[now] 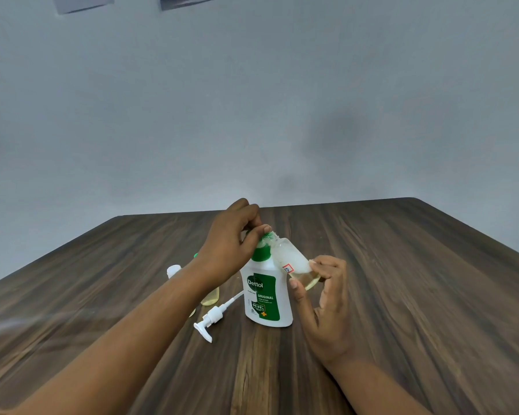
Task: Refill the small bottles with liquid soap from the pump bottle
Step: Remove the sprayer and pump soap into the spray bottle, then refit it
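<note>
A white Dettol bottle [267, 295] with a green neck stands on the wooden table [402, 295], its pump taken off. The white pump [212, 320] lies on the table left of it. My right hand [321, 298] holds a small clear bottle [294, 262] tilted against the Dettol bottle's neck, with yellowish soap pooled at its base. My left hand [234, 244] pinches the green cap [268, 233] at that small bottle's mouth. Whether the cap is on or off the mouth is hidden by my fingers.
More small bottles stand behind my left forearm: one with a white cap [173, 270], one with yellow soap in its base [210, 298], partly hidden. A grey wall rises behind the table's far edge.
</note>
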Demonstrator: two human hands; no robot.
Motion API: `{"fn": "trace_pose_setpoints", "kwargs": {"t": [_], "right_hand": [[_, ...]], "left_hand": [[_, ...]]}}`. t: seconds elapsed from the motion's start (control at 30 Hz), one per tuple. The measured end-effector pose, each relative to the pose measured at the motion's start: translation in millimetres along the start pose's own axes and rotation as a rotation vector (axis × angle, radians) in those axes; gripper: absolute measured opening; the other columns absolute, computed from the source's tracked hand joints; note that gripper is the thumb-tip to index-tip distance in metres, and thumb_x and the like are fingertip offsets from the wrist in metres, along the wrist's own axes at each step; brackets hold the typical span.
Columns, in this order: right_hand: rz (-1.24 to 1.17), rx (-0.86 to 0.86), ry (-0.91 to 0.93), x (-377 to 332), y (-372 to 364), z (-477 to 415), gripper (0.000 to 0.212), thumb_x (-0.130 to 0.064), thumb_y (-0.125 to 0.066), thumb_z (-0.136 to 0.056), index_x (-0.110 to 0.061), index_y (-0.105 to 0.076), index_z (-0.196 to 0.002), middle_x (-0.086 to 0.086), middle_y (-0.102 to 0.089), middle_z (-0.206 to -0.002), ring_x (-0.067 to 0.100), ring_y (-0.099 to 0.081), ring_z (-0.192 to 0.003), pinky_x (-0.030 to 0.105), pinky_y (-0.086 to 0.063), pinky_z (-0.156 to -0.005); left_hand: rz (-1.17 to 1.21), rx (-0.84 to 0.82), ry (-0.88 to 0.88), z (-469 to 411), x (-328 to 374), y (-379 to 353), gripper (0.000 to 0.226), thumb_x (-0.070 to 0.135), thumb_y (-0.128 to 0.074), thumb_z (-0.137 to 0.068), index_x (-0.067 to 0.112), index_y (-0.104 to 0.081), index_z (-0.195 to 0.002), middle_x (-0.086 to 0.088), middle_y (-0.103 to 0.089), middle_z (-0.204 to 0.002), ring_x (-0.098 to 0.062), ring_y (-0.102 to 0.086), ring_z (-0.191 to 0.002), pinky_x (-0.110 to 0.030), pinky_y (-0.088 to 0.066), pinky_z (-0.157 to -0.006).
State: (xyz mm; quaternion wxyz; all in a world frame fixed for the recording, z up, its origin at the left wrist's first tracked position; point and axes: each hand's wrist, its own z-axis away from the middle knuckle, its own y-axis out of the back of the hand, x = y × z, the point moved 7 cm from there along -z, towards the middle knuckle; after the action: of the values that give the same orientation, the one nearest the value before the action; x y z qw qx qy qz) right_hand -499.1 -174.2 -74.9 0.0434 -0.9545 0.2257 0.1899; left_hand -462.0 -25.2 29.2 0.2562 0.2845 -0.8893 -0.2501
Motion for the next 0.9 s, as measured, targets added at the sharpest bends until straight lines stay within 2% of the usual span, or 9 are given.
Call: {"fn": "trace_pose_setpoints", "kwargs": {"t": [0.1, 0.2, 0.27, 0.4, 0.47, 0.63, 0.7, 0.8, 0.9], "right_hand": [[-0.003, -0.006, -0.004, 0.9, -0.3, 0.1, 0.030, -0.040, -0.045, -0.096, -0.013, -0.043, -0.108, 0.001, -0.042, -0.108, 0.009, -0.049, -0.094, 0.008, -0.039, -0.079], [-0.003, -0.007, -0.005, 1.2, -0.5, -0.4, 0.031, -0.041, -0.045, -0.096, -0.013, -0.043, -0.108, 0.001, -0.042, -0.108, 0.010, -0.049, -0.094, 0.008, -0.039, -0.079], [0.001, -0.006, -0.006, 0.9, -0.9, -0.9, 0.031, -0.041, -0.045, -0.096, -0.012, -0.043, -0.108, 0.002, -0.042, -0.108, 0.011, -0.049, -0.093, 0.007, -0.039, -0.079], [0.007, -0.001, 0.004, -0.8, 0.3, -0.3, 0.030, -0.039, -0.045, -0.097, -0.012, -0.043, -0.108, 0.003, -0.042, -0.108, 0.012, -0.049, -0.092, 0.007, -0.038, -0.080], [0.015, -0.001, 0.004, -1.3, 1.2, -0.3, 0.030, -0.040, -0.044, -0.097, -0.011, -0.043, -0.108, 0.002, -0.042, -0.108, 0.011, -0.049, -0.092, 0.006, -0.038, -0.080], [-0.004, 0.014, 0.000, -0.2, 1.2, -0.9, 0.029, -0.039, -0.046, -0.096, -0.012, -0.044, -0.107, 0.001, -0.042, -0.108, 0.005, -0.048, -0.096, 0.009, -0.038, -0.081], [-0.010, 0.015, 0.001, -0.4, 1.1, -1.1, 0.029, -0.039, -0.046, -0.096, -0.011, -0.044, -0.106, 0.001, -0.042, -0.108, 0.005, -0.048, -0.097, 0.009, -0.038, -0.081], [-0.010, 0.014, -0.004, -0.3, 0.0, -1.3, 0.030, -0.040, -0.046, -0.096, -0.012, -0.044, -0.106, 0.001, -0.043, -0.107, 0.008, -0.049, -0.095, 0.009, -0.039, -0.081], [-0.002, 0.005, -0.008, 0.6, 0.2, -0.4, 0.030, -0.039, -0.046, -0.096, -0.012, -0.044, -0.107, 0.001, -0.042, -0.108, 0.007, -0.048, -0.096, 0.008, -0.038, -0.080]], "left_hand": [[-0.035, -0.020, -0.028, -6.1, 8.6, 3.5, 0.020, 0.023, -0.056, -0.083, 0.013, -0.049, -0.067, 0.010, -0.042, -0.069, -0.009, -0.045, -0.066, -0.029, -0.043, -0.063], [-0.074, -0.069, -0.052, -10.2, 12.9, 5.8, 0.021, 0.015, -0.060, -0.086, 0.012, -0.049, -0.068, 0.007, -0.044, -0.070, -0.012, -0.047, -0.067, -0.037, -0.046, -0.066], [-0.079, -0.070, -0.058, -9.6, 12.7, 5.8, 0.021, 0.018, -0.058, -0.085, 0.013, -0.048, -0.068, 0.008, -0.043, -0.070, -0.010, -0.046, -0.066, -0.033, -0.045, -0.065], [-0.044, -0.045, -0.036, -3.9, 6.2, 0.5, 0.020, 0.022, -0.055, -0.082, 0.016, -0.045, -0.066, 0.012, -0.040, -0.068, -0.003, -0.045, -0.067, -0.014, -0.034, -0.059], [-0.045, -0.033, -0.035, -2.8, 5.2, -0.1, 0.020, 0.020, -0.056, -0.083, 0.017, -0.045, -0.066, 0.013, -0.040, -0.068, -0.002, -0.045, -0.068, -0.012, -0.033, -0.059], [-0.067, -0.034, -0.038, -8.4, 13.2, 5.3, 0.024, 0.012, -0.062, -0.086, 0.013, -0.048, -0.067, 0.009, -0.042, -0.069, -0.011, -0.046, -0.067, -0.035, -0.046, -0.066], [-0.084, -0.043, -0.046, -10.9, 14.1, 6.0, 0.024, 0.012, -0.063, -0.086, 0.012, -0.048, -0.067, 0.008, -0.043, -0.069, -0.012, -0.046, -0.067, -0.037, -0.046, -0.066], [-0.061, -0.031, -0.048, -10.6, 10.4, 4.5, 0.021, 0.021, -0.058, -0.083, 0.013, -0.048, -0.066, 0.009, -0.043, -0.069, -0.010, -0.046, -0.065, -0.029, -0.044, -0.064], [-0.047, 0.000, -0.024, -4.7, 4.3, 1.6, 0.021, 0.025, -0.055, -0.080, 0.017, -0.046, -0.064, 0.012, -0.041, -0.066, -0.007, -0.044, -0.063, -0.014, -0.034, -0.056]]}}
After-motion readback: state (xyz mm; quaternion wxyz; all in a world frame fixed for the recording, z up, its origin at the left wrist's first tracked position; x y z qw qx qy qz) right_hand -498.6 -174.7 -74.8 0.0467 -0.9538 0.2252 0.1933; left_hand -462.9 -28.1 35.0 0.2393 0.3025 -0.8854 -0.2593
